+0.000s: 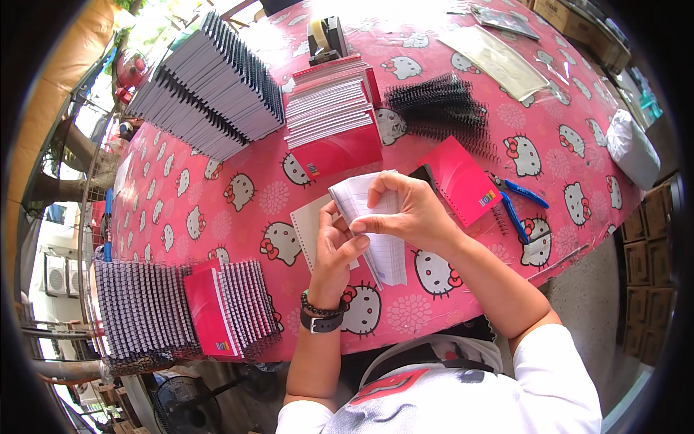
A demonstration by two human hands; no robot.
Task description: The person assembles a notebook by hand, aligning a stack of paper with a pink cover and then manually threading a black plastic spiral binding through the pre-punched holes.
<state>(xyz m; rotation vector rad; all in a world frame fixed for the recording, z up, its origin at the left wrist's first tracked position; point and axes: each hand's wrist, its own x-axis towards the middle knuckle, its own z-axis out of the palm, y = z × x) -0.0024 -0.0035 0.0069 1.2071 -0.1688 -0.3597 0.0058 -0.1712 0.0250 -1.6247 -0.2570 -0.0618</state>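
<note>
Both hands hold a block of lined white notebook pages (383, 249) just above the table with the pink cartoon-cat cloth (217, 210). My left hand (336, 246) grips its near edge from below. My right hand (405, 210) pinches the top of the pages, fingers curled over them. Under the pages lies a beige punched backing board (307, 224). A red notebook cover (463, 181) lies just right of my right hand. Blue-handled pliers (517, 206) rest beside it, with a short black spiral coil (500, 218) next to them.
A pile of black spiral coils (441, 108) lies behind the cover. Red-covered page stacks (332, 116) and a tape dispenser (325, 36) stand at the back. Rows of bound notebooks sit far left (210, 87) and near left (181, 307). Cardboard boxes (647, 253) and a fan (181, 405) stand on the floor.
</note>
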